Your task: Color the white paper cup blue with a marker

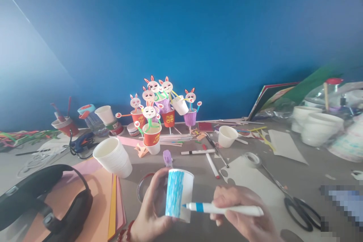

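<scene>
My left hand (pixel 151 206) is wrapped around a white paper cup (pixel 179 193), held upright, its side partly coloured blue. My right hand (pixel 244 211) grips a white marker with a blue band (pixel 224 208), lying sideways with its tip touching the cup's lower right side. Both hands are low in the view, above the grey table (pixel 300 177).
A stack of white cups (pixel 113 157) lies tilted left of my hands, over coloured paper sheets (pixel 96 189). Black headphones (pixel 42 204) sit at bottom left. Finished bunny cups (pixel 159 109) stand by the blue wall. Scissors (pixel 300 206), tape roll (pixel 252 159), markers (pixel 198 152) lie right.
</scene>
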Demonstrator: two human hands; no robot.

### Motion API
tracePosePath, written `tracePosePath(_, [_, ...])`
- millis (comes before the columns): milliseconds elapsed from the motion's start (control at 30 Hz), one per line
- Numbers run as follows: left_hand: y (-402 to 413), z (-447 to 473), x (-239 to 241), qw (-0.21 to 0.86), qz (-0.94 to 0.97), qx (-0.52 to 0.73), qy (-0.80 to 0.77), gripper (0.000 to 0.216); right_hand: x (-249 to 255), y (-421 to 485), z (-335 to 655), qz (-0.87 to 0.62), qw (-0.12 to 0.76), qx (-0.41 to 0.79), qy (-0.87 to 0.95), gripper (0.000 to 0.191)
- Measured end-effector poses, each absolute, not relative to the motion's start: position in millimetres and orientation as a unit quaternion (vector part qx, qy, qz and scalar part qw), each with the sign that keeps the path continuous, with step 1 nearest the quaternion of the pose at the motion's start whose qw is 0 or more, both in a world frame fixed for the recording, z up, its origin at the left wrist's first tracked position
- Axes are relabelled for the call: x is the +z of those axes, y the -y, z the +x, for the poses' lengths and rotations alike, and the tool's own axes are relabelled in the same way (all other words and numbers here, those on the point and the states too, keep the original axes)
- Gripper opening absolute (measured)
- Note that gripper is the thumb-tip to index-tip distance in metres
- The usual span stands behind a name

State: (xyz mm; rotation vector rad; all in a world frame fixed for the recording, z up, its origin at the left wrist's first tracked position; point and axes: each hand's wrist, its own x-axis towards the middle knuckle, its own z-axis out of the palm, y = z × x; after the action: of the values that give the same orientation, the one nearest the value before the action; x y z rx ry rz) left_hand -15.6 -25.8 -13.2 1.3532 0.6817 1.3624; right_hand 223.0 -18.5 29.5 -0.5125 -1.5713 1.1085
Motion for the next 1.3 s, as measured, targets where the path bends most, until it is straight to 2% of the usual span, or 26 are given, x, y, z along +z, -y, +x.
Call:
tracePosePath(200, [27, -14, -8, 0.535, 0.560, 0.567, -0.281, 0.068, 31, 15, 221, -0.199, 0.525, 0.410, 0.719, 0.032])
tracePosePath(433, [28, -14, -7, 0.547, 0.545, 0.576, -0.268, 0.066, 21, 13, 228, -0.338, 0.530, 0.409, 0.661, 0.025])
tracePosePath(600, [27, -15, -11, 0.548, 0.539, 0.582, -0.266, 0.067, 26, 18, 225, -0.255, 0.508, 0.402, 0.718, 0.027])
tracePosePath(767, [29, -17, -14, 0.534, 0.549, 0.577, -0.283, 0.067, 22, 14, 227, -0.342, 0.538, 0.402, 0.658, 0.022])
tracePosePath(1000, [29, -17, -13, 0.530, 0.550, 0.578, -0.285, 0.067, 21, 18, 229, -0.272, 0.508, 0.414, 0.704, 0.018])
tracePosePath(1167, [29, -19, -14, 0.510, 0.553, 0.580, -0.312, 0.067, 20, 15, 230, -0.353, 0.524, 0.396, 0.666, 0.019])
tracePosePath(1300, [28, -20, -15, 0.512, 0.556, 0.581, -0.303, 0.067, 24, 17, 226, -0.272, 0.522, 0.424, 0.688, 0.018])
